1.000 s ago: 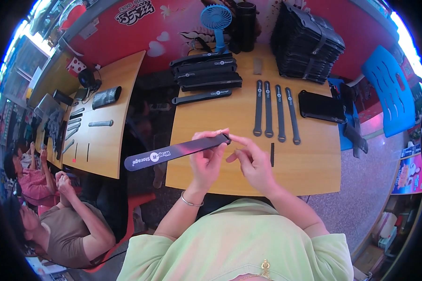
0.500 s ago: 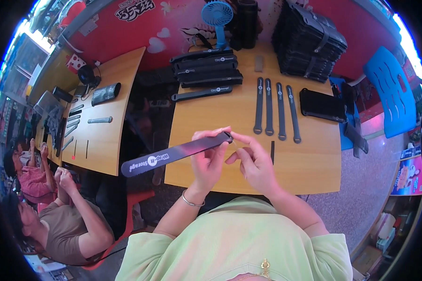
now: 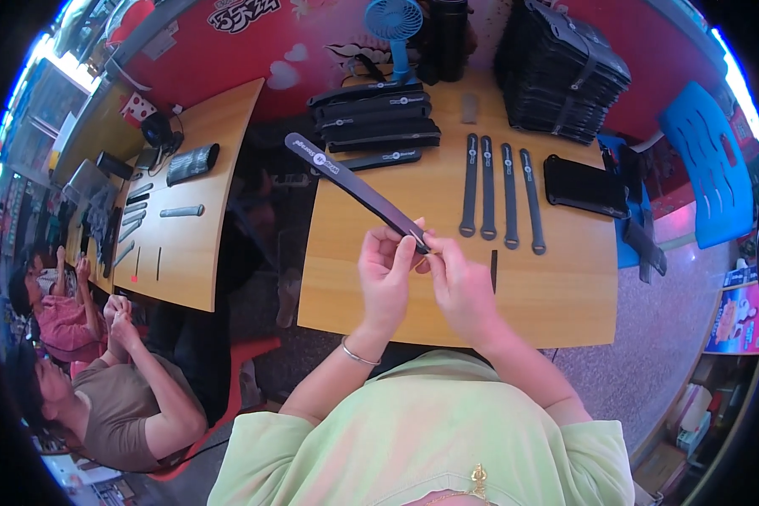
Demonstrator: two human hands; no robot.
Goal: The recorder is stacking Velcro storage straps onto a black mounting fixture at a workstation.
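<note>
The person's L hand [image 3: 385, 274] and R hand [image 3: 460, 282] are together in the centre of the frame, above a wooden table [image 3: 363, 295]. The L hand is closed w/ thumb and fingers on the lower end of a long dark strap [image 3: 346, 177], which has a rounded tip and white print. This strap points slantwise to the upper left, and its tip lies, in the view, near the left side of a pile of black folded bundles [image 3: 378, 122]. The R hand has its fingertips at the same lower end, touching or almost touching it; whether they pinch the strap itself, one cannot tell, bc. the fingers cover this part. A thin bracelet [image 3: 360, 352] is on the L wrist. Right of centre, four grey straps [image 3: 509, 194] w/ ring ends lie side by side on the table, and a short black strip [image 3: 494, 271] lies below them, just beside the R hand. Further to the right is a flat black pouch [image 3: 586, 187]; in the upper right stands a tall black stack [image 3: 561, 84]. A blue fan [image 3: 394, 21] is at top centre. At lower left, a co-worker in a brown shirt [image 3: 135, 413] sits w/ both hands together.
</note>
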